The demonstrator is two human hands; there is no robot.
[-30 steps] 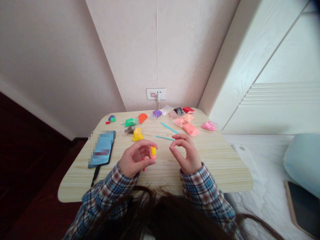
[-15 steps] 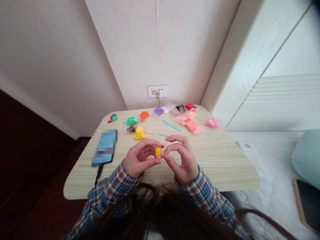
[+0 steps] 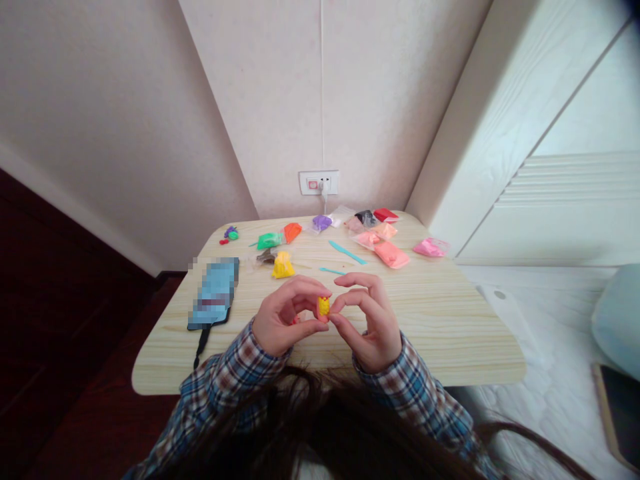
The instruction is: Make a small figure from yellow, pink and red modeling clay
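My left hand (image 3: 284,315) pinches a small modelling clay piece (image 3: 324,307) between thumb and fingers above the table's near half. The piece has a bumpy yellow face with a pinkish-orange rim. My right hand (image 3: 373,323) meets it from the other side, thumb and index finger pressed together at its right edge. Whatever lies between those two fingertips is too small to make out. A bit of pinkish-red clay (image 3: 296,320) shows behind my left thumb, partly hidden. Beyond the hands lie a yellow clay lump (image 3: 283,265) and a thin blue clay tool (image 3: 332,271).
Bagged green clay (image 3: 270,241), orange clay (image 3: 293,232), purple clay (image 3: 321,223), coral clay (image 3: 391,255) and pink clay (image 3: 431,247) line the table's far side. A blue clay knife (image 3: 347,252) lies among them. At left is a phone (image 3: 214,293) with a black strap.
The view has shifted slightly, moving everything a little to the right. The clay piece has turned a bit in my left hand, and my right fingertips now touch its edge.
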